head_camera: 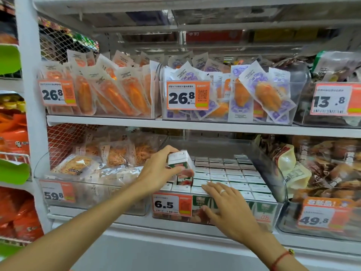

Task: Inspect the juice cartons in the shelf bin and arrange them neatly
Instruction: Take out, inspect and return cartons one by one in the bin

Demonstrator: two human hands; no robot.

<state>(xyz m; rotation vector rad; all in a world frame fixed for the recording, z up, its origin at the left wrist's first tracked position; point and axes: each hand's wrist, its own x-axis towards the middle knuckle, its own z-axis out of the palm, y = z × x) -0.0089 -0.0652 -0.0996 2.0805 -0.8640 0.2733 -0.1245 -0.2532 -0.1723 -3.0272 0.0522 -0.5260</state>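
A clear plastic shelf bin [281, 190] on the lower shelf holds several rows of small white-topped juice cartons [234, 175], packed upright. My left hand [158, 171] grips one juice carton [180, 164], white and green with a red fruit picture, lifted and tilted above the bin's front left corner. Below it a gap shows another carton's face [184, 181]. My right hand [226, 208] lies flat with straight fingers on the carton tops at the bin's front edge, thumb down over the front wall.
A price tag reading 6.5 [172, 205] hangs on the bin front. Clear bins of packaged snacks stand to the left [93, 194] and right [322, 216]. The upper shelf [195, 125] with pouch-filled bins hangs close overhead.
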